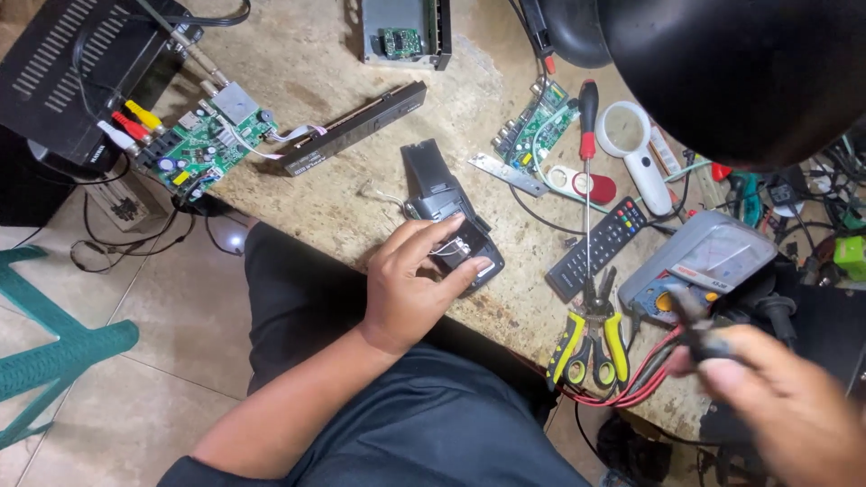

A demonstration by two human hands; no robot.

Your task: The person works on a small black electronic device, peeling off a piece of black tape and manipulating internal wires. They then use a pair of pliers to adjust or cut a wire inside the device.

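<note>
- Your left hand (410,289) rests on the small black opened device (451,233) at the near edge of the table (307,72); its fingers (431,236) are spread, the thumb against the device's near end and the index tip on its exposed inside, steadying rather than gripping.
- Your right hand (785,406) hovers off the near right corner, blurred, fingers pressed together around a dark probe (695,325) with red leads trailing from it.
- The grey meter (699,261) sits just beside that hand, next to the black remote (600,248) and the yellow-handled pliers (591,338).
- You appear to be at the testing stage: device held down, probe in hand but well apart from it.
- Bringing the probe tip across to the bare contacts calls for the left hand keeping the device flat and its fingertips off the metal.
</note>
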